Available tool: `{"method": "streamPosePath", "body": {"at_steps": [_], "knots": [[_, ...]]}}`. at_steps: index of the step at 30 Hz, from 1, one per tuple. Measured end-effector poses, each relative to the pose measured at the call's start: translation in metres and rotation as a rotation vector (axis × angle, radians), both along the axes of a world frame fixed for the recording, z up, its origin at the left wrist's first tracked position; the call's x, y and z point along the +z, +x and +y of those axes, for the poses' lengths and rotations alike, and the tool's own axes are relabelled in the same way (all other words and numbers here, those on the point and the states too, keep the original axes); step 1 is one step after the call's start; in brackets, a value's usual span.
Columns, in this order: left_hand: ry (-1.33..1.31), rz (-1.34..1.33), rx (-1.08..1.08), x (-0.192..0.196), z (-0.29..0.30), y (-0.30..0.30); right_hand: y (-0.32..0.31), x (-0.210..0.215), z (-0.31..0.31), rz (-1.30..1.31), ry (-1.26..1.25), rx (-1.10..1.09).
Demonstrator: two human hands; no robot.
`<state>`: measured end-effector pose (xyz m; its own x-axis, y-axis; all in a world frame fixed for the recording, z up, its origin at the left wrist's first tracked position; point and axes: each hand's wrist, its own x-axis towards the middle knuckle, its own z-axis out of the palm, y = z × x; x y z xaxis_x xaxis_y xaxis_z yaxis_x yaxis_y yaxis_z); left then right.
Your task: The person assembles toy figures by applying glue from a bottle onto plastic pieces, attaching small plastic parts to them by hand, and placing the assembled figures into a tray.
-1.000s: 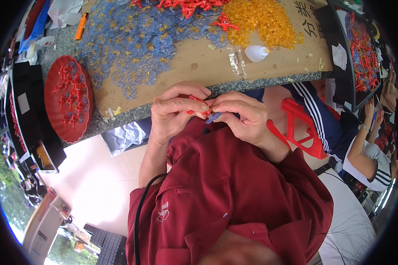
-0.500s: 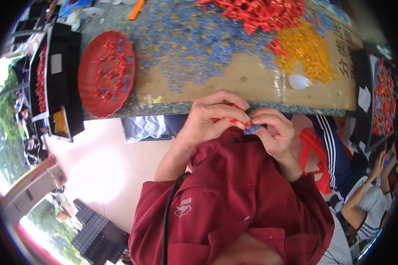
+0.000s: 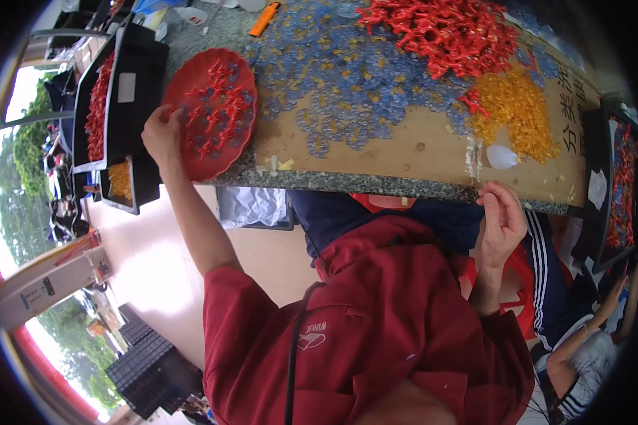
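Nearest to me, low in the frame, I am seeing my red shirt (image 3: 376,333), and just above it, at the right of centre, my right hand (image 3: 502,225) is hanging loosely curled below the table edge (image 3: 376,183), fingertips close together; whether it is pinching a small piece I cannot tell. My left hand (image 3: 161,134) is reaching out to the upper left, fingers spread and resting on the near rim of the red plate (image 3: 209,113), which is holding red-and-blue assembled pieces (image 3: 216,117). To do this well, I judge I should be setting the piece down gently toward the plate's middle, since the plate is overhanging the table edge and could tip. Farther up, loose blue pieces (image 3: 347,78) are covering the cardboard, with the red pile (image 3: 446,32) at the top and the yellow pile (image 3: 510,113) to the right. Half a second ago both hands were pressed together at my chest, joining a piece; now they are parted, the left having travelled to the plate.
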<state>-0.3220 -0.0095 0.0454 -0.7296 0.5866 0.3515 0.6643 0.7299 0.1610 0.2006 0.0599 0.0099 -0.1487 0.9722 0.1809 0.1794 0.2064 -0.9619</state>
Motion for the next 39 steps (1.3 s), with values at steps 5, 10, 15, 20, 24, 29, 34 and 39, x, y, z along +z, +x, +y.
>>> {"method": "streamPosePath", "body": {"at_steps": [5,10,15,20,24,29,34,39], "knots": [[-0.107,-0.181,-0.022,0.016,-0.015,-0.01,0.012,-0.002,0.008,0.094,-0.055,-0.168],[0.436,-0.443,-0.135,0.064,0.052,0.148,0.004,0.0,0.018,-0.054,0.008,-0.249],[0.342,-0.246,-1.033,0.014,0.127,0.279,-0.009,0.003,0.033,-0.309,0.112,-0.228],[0.132,-0.016,-1.379,-0.011,0.17,0.333,-0.013,-0.004,0.04,-0.335,0.199,-0.232],[-0.043,0.103,-1.459,-0.01,0.18,0.34,-0.007,-0.008,0.043,-0.307,0.202,-0.236],[-0.028,0.114,-1.528,-0.009,0.182,0.335,-0.004,-0.006,0.042,-0.223,0.219,-0.253],[0.235,-0.25,-1.47,0.005,0.171,0.323,-0.004,-0.012,0.037,0.031,0.17,-0.232],[0.475,-1.62,-0.988,0.001,0.104,0.329,-0.017,0.007,0.023,0.204,-0.057,-0.104]]}}
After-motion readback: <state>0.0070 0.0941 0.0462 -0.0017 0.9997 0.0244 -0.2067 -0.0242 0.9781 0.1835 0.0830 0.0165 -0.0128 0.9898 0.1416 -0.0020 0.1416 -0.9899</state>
